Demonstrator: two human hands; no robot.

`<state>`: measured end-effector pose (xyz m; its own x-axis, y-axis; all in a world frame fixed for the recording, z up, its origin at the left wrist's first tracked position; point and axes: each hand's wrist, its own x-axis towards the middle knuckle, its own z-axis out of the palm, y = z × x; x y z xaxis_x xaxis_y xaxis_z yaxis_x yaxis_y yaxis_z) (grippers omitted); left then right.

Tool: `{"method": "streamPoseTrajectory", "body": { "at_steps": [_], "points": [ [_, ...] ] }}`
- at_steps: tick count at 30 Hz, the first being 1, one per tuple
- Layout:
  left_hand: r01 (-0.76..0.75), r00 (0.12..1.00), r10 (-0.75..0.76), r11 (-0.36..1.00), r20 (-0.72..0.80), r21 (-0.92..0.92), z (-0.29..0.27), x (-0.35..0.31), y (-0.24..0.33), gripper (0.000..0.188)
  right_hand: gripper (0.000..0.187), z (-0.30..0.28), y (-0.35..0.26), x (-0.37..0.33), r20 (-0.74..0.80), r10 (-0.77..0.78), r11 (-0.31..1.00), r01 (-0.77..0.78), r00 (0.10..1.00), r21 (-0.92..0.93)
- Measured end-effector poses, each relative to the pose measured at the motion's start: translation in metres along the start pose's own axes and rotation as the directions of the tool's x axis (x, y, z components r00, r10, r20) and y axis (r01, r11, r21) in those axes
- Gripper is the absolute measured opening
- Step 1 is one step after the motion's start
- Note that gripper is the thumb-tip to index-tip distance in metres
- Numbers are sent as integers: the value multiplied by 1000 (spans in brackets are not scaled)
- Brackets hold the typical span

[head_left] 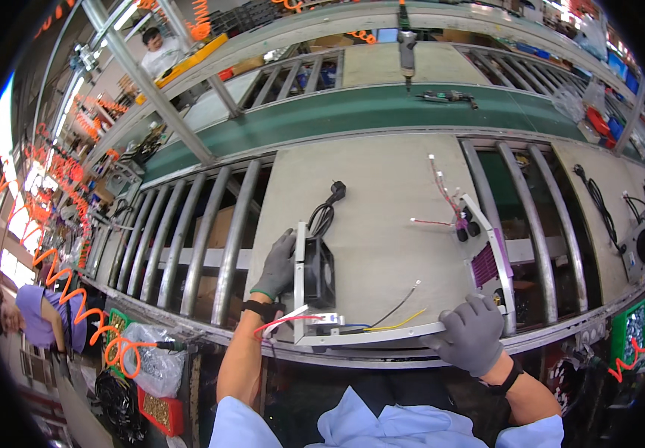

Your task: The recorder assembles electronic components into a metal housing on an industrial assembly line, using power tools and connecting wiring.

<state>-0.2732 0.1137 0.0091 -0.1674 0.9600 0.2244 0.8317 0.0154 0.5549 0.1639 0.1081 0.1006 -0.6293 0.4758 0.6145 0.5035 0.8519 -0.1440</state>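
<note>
Metal frame (382,336) on the pale worktop (382,224), apparently steadying it by bracing beside the black fan (322,272) with left hand (279,263), in a grip too hidden to tell how closed, and clasping its near-right corner in the curled grip of right hand (473,334), probably calling next for even two-handed support.

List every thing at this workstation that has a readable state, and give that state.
Left gloved hand: against the metal frame's left side, grip unclear
Right gloved hand: closed over the front edge near the right corner
Metal frame: open at the back
Black fan: upright beside the frame's left side
Power cord: looped, plug unconnected
Yellow wire: one end loose
Powered screwdriver: hanging, upright
</note>
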Motion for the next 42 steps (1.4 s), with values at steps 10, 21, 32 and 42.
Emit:
{"method": "streamPoseTrajectory", "body": {
  "at_steps": [10, 21, 32, 42],
  "points": [
    [180, 775, -528, 710, -346, -680, -56, -188, 21, 36, 34, -13, 8, 22, 124, 70, 994, -79, 990, 70],
    [690, 365, -676, 658, -640, -303, -113, -431, 81, 23, 63, 45, 56, 122, 999, -29, 909, -414, 43, 44],
    [973, 130, -646, 228, -752, -28, -212, -581, 72, 21, 66, 76, 54, 136, 958, -246, 850, -442, 148, 286],
    [855, 494, -766, 342, -412, 390, -258, -522, 2, 33, 39, 10, 33, 132, 928, -155, 963, -158, 338, 219]
  ]
}}
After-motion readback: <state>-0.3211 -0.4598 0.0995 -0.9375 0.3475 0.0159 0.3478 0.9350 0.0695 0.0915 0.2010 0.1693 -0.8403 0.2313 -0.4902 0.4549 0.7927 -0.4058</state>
